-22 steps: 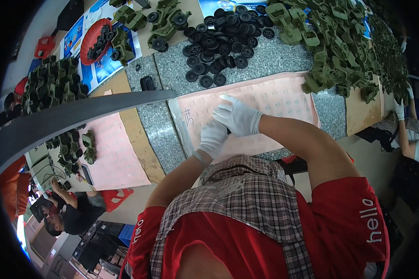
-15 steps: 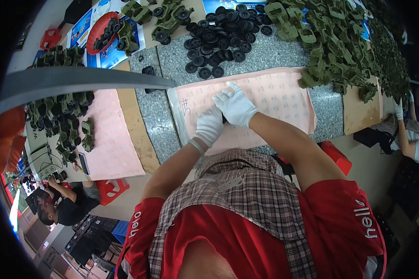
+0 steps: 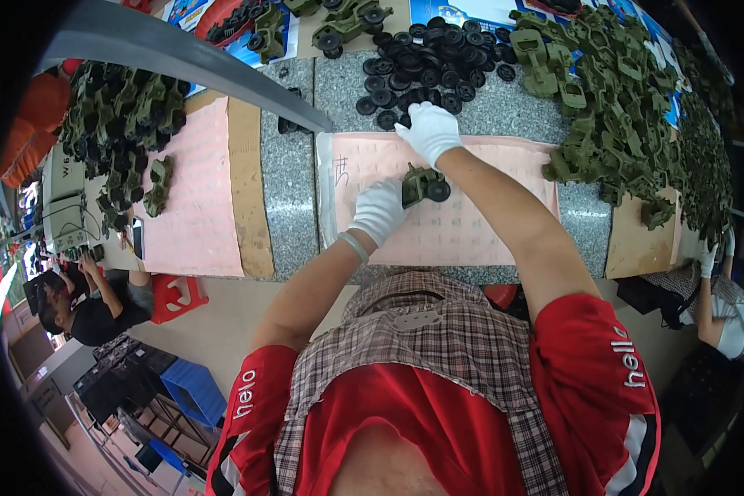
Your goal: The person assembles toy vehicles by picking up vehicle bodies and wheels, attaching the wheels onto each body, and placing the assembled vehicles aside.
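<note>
My left hand [image 3: 379, 210], in a white glove, grips an olive-green toy vehicle [image 3: 422, 185] against the pink sheet [image 3: 479, 223]. A black wheel shows on the vehicle's right side; its left end is partly hidden by my fingers. Farther off, my gloved right hand [image 3: 435, 132] reaches over the sheet's far edge to a heap of loose black wheels [image 3: 422, 70]. Its thumb stands apart from the fingers, beside the nearest wheels. Whether a fingertip touches a wheel is hard to make out.
Olive-green vehicle bodies [image 3: 612, 107] heap up on the right. Wheeled vehicles [image 3: 124, 107] stand packed on the left. A grey metal bar [image 3: 198, 70] crosses the upper left. Co-workers sit at the left [image 3: 99, 306] and right [image 3: 723, 306] edges.
My right hand has left the vehicle and moved away to the wheel heap. My left hand stays on the vehicle, which now shows more fully. The view has shifted.
</note>
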### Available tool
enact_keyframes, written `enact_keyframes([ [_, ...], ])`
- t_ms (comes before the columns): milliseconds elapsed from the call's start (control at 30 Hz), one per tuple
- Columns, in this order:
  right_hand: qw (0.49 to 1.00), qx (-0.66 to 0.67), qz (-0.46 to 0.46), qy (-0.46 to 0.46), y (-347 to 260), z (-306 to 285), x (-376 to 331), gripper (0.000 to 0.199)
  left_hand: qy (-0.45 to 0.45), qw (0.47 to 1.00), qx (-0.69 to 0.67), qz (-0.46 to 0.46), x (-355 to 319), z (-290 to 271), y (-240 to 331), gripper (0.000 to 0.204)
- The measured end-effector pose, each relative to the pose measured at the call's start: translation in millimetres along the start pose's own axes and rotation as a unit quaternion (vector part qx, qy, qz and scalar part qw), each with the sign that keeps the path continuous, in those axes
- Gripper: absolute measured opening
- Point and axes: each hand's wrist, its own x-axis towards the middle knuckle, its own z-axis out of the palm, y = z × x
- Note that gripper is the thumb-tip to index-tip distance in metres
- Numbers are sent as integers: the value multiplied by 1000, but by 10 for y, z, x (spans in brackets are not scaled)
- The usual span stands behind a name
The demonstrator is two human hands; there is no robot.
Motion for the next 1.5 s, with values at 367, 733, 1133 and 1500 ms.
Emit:
enact_keyframes([
  [367,990,125,-62,-36,-41,-264,82,48,2,855,-508,-107,-141,309,371,72],
  [733,994,81,77,-10,1294,-3,-1445,19,126,979,-155,25,-234,-280,407,86],
  [1133,977,206,45,-1,1325,-142,-1954,37,42,849,320,418,429,-556,489,27],
  [1500,969,236,60,-37,1158,-361,-1654,37,127,905,232,332,256,-344,199,60],
])
